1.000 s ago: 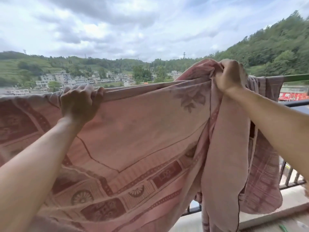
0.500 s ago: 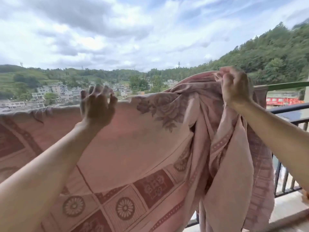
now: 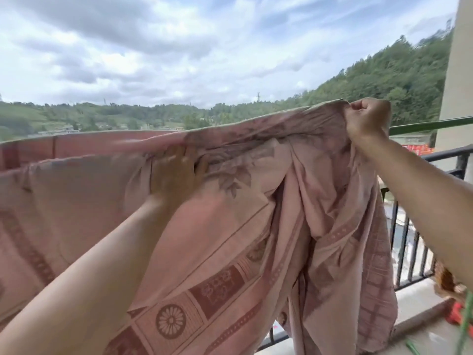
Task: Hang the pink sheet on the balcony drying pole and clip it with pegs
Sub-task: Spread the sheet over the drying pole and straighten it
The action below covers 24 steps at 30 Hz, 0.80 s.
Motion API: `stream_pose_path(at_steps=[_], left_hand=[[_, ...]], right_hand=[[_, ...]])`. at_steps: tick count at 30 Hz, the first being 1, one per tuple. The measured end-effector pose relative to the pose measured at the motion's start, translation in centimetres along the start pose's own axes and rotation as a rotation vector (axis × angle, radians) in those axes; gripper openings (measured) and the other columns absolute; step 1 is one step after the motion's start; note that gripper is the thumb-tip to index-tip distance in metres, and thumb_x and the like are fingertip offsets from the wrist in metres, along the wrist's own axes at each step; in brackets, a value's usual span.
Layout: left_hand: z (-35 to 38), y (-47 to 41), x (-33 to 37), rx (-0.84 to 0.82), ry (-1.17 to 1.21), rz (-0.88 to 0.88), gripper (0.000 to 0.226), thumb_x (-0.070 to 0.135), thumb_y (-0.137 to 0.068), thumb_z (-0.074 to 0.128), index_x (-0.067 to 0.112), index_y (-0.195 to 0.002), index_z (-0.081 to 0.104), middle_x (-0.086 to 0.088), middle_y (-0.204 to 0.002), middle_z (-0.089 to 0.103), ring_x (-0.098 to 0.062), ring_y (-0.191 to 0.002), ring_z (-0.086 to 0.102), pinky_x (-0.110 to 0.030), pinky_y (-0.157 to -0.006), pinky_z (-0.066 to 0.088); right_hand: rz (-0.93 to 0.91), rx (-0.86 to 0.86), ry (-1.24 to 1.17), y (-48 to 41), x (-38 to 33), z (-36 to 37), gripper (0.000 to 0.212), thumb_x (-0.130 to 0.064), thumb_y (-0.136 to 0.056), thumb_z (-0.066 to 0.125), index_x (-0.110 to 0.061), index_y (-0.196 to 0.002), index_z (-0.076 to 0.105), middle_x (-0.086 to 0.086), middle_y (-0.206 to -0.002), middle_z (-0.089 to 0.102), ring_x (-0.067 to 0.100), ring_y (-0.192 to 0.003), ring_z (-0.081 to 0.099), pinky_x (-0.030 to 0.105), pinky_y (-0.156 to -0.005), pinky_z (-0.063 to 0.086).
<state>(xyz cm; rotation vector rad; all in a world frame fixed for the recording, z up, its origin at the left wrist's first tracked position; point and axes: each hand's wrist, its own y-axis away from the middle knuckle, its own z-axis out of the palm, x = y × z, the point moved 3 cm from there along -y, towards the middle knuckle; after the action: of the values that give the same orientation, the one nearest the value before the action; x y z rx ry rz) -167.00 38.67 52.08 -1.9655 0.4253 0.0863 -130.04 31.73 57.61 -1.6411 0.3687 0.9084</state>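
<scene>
The pink patterned sheet (image 3: 230, 226) hangs over the green drying pole (image 3: 430, 125), spread to the left and bunched into folds on the right. My right hand (image 3: 368, 119) grips the bunched top edge of the sheet just above the pole, fist closed round the cloth. My left hand (image 3: 176, 170) is blurred by motion and lies with fingers stretched against the sheet's front, a little below the top fold. Most of the pole is hidden under the cloth.
A black balcony railing (image 3: 448, 156) runs behind and below the sheet at right. A pale pillar (image 3: 458, 73) stands at the far right. On the floor at lower right lie a brown woven thing (image 3: 445, 278), something red (image 3: 458, 316) and a green cord (image 3: 468, 326).
My left hand let go of the top edge, opened, then dropped down and right onto the sheet's front. My right hand kept its grip and pulled the bunched edge rightward along the pole.
</scene>
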Motion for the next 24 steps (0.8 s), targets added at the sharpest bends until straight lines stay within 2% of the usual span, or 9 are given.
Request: stream_pose_path(at_steps=[2,4,8,10,13,17,20,22,24], left_hand=[[0.1,0.2,-0.3,0.031,0.036,0.027,0.031,0.036,-0.089,0.049,0.008,-0.093,0.064,-0.018,-0.076,0.064,-0.035,-0.069,0.061,-0.040,-0.064,0.046],[0.5,0.2,-0.4,0.030,0.140,0.017,0.032,0.037,-0.092,0.048,0.012,-0.100,0.066,-0.021,-0.084,0.066,-0.039,-0.077,0.062,-0.042,-0.069,0.049],[1.4,0.2,0.0,-0.003,0.258,0.001,0.050,0.044,-0.094,0.038,0.006,-0.118,0.060,-0.026,-0.107,0.063,-0.042,-0.097,0.060,-0.047,-0.085,0.048],[1.5,0.2,-0.4,-0.012,0.297,-0.006,0.054,0.046,-0.094,0.035,0.006,-0.120,0.059,-0.025,-0.105,0.064,-0.040,-0.095,0.061,-0.046,-0.082,0.049],[1.2,0.2,-0.6,-0.039,0.275,-0.026,0.057,0.048,-0.094,0.031,0.004,-0.115,0.061,-0.025,-0.102,0.064,-0.041,-0.091,0.061,-0.046,-0.080,0.049],[0.3,0.2,0.3,-0.067,0.259,-0.007,0.056,0.045,-0.091,0.031,0.004,-0.114,0.062,-0.025,-0.104,0.064,-0.041,-0.091,0.062,-0.045,-0.080,0.049],[-0.3,0.2,0.0,-0.060,0.281,0.009,0.046,0.042,-0.092,0.038,0.010,-0.115,0.061,-0.021,-0.104,0.065,-0.038,-0.092,0.061,-0.043,-0.081,0.049],[-0.7,0.1,-0.2,-0.076,0.201,0.036,0.041,0.042,-0.091,0.038,0.015,-0.107,0.064,-0.015,-0.091,0.067,-0.034,-0.081,0.062,-0.038,-0.071,0.048],[-0.7,0.1,-0.6,-0.125,0.091,0.057,0.046,0.044,-0.090,0.033,0.015,-0.111,0.062,-0.010,-0.087,0.064,-0.031,-0.076,0.060,-0.038,-0.068,0.044]], right_hand=[[0.118,0.119,-0.017,-1.3,2.3,-2.8,0.030,-0.029,-0.081,0.061,-0.005,-0.093,0.074,0.011,-0.082,0.069,0.014,-0.076,0.058,0.023,-0.066,0.044],[0.206,0.162,0.023,-1.4,4.6,-4.6,0.039,-0.040,-0.080,0.059,-0.005,-0.091,0.073,0.008,-0.079,0.066,0.017,-0.077,0.061,0.032,-0.071,0.052],[0.214,-0.084,0.363,0.7,6.2,-3.5,0.034,-0.040,-0.081,0.057,-0.010,-0.090,0.070,0.018,-0.100,0.069,0.035,-0.099,0.064,0.037,-0.080,0.048],[0.098,-0.193,0.382,1.7,3.7,-2.4,0.028,-0.037,-0.080,0.060,-0.017,-0.097,0.069,0.012,-0.107,0.069,0.033,-0.105,0.062,0.037,-0.085,0.047],[-0.177,-0.284,0.294,3.4,-1.8,-0.7,0.048,-0.044,-0.074,0.058,-0.028,-0.120,0.060,0.008,-0.126,0.057,0.028,-0.117,0.053,0.043,-0.098,0.044],[-0.540,-0.527,0.260,8.3,-9.4,3.8,0.061,-0.056,-0.081,0.061,-0.033,-0.136,0.047,0.002,-0.140,0.044,0.023,-0.127,0.043,0.045,-0.103,0.037],[-0.703,-0.676,0.363,10.4,-11.8,8.7,0.041,-0.046,-0.087,0.062,-0.029,-0.124,0.060,0.002,-0.130,0.058,0.024,-0.121,0.051,0.046,-0.104,0.036],[-0.624,-0.649,0.285,9.8,-12.8,11.7,0.020,-0.030,-0.091,0.058,-0.018,-0.100,0.071,0.006,-0.105,0.070,0.029,-0.101,0.062,0.042,-0.092,0.047],[-0.450,-0.483,0.214,7.7,-13.9,14.0,0.020,-0.024,-0.090,0.052,-0.014,-0.090,0.069,0.011,-0.100,0.071,0.034,-0.096,0.062,0.035,-0.080,0.049]])
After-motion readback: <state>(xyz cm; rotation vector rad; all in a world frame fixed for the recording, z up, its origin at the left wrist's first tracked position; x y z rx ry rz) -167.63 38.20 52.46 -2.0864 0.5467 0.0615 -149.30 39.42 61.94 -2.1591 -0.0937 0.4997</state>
